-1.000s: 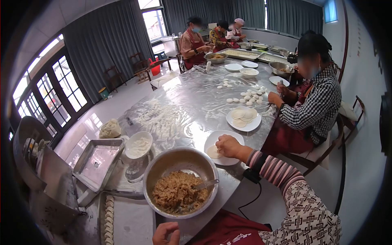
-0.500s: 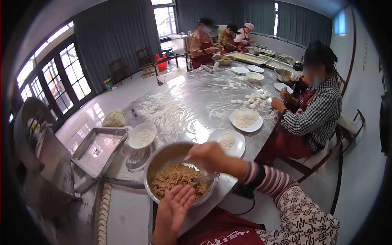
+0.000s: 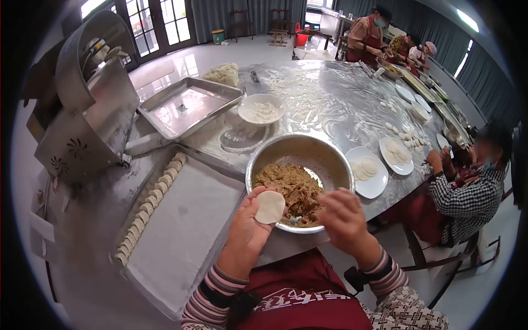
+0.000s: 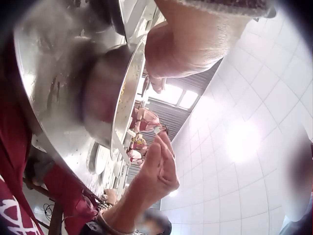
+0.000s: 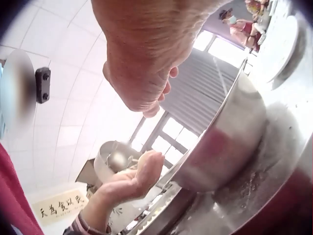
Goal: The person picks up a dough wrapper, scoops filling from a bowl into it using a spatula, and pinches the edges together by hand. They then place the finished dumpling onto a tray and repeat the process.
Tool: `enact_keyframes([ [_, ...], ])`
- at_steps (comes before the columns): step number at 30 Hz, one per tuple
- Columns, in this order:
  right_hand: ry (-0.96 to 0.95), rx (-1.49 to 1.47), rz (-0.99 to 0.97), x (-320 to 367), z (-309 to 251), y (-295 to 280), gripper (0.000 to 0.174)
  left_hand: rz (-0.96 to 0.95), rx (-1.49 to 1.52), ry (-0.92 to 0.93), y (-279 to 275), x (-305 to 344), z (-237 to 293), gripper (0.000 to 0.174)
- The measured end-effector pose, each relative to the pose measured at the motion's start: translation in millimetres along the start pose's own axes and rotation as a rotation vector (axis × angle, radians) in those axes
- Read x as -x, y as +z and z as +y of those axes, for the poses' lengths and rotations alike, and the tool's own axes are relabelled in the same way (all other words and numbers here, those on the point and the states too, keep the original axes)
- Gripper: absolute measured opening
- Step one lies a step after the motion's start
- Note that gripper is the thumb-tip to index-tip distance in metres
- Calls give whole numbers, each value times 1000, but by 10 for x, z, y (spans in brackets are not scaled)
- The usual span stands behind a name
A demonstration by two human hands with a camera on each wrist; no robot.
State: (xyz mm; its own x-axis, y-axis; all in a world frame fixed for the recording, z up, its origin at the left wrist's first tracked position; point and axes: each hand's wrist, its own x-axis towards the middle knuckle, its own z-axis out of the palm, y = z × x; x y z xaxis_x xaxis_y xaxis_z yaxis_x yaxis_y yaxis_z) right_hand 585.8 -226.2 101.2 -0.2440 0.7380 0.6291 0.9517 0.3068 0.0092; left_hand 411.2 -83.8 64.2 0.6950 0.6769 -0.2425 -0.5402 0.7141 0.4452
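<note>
In the head view my left hand [image 3: 246, 231] holds a round, flat dumpling wrapper [image 3: 270, 207] on its cupped fingers, with the thumb along the wrapper's left edge. This is just over the near left rim of a metal bowl [image 3: 335, 165] of minced filling [image 3: 291, 187]. My right hand [image 3: 347, 223] is raised at the bowl's near right rim, blurred, its fingers loosely bent with nothing seen between them. The left wrist view shows the right hand [image 4: 151, 178] in the air beside the bowl. Cupped fingers of the left hand [image 5: 129, 183] appear in the right wrist view.
Left of the bowl lies a tray [image 3: 190, 231] with a row of folded dumplings [image 3: 148, 208]. Behind are an empty metal tray [image 3: 190, 107], a flour bowl [image 3: 261, 110] and dough [image 3: 221, 74]. Plates with wrappers [image 3: 367, 170] stand right. A metal machine [image 3: 82, 110] fills the left; other people sit beyond.
The right hand took a wrapper from the near plate and moved back over the bowl; the wrapper is now in the left hand, which has risen to the rim. The head view has turned left.
</note>
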Motion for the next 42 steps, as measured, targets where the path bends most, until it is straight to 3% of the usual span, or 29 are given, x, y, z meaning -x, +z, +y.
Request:
enact_keyframes([
  [2,359,5,171,164,56,-54,22,31,41,0,-53,20,55,27],
  [3,365,5,158,207,79,-90,22,59,67,-1,-81,43,86,31],
  [5,590,171,211,266,116,-141,30,95,27,20,-126,123,114,36],
  [6,595,168,204,293,130,-141,30,123,-22,49,-154,163,122,41],
  [8,898,9,-50,341,152,-109,37,138,-56,51,-161,265,121,45],
  [10,861,-58,9,380,187,23,31,205,-339,119,-58,420,142,49],
  [11,830,-145,93,369,202,84,26,211,-342,114,-98,450,124,49],
  [13,802,-238,173,305,206,155,21,255,-894,418,-213,520,89,43],
  [16,873,-381,261,168,204,235,15,231,-985,476,-381,586,37,28],
  [20,725,-381,157,88,257,329,13,248,-939,332,-473,629,-15,20],
  [22,566,-182,265,81,214,259,13,237,-961,299,-487,637,-23,22],
  [23,563,-183,258,66,160,172,13,242,-956,298,-457,649,-5,22],
  [25,591,-266,276,51,25,0,13,288,-707,98,-380,687,57,19],
  [28,542,-336,196,37,21,115,14,287,-611,51,-387,671,33,20],
  [37,458,-420,28,-1,-53,450,10,280,-663,62,-651,714,-19,18],
  [42,398,-388,114,-15,-52,361,14,292,-648,87,-583,708,13,18],
])
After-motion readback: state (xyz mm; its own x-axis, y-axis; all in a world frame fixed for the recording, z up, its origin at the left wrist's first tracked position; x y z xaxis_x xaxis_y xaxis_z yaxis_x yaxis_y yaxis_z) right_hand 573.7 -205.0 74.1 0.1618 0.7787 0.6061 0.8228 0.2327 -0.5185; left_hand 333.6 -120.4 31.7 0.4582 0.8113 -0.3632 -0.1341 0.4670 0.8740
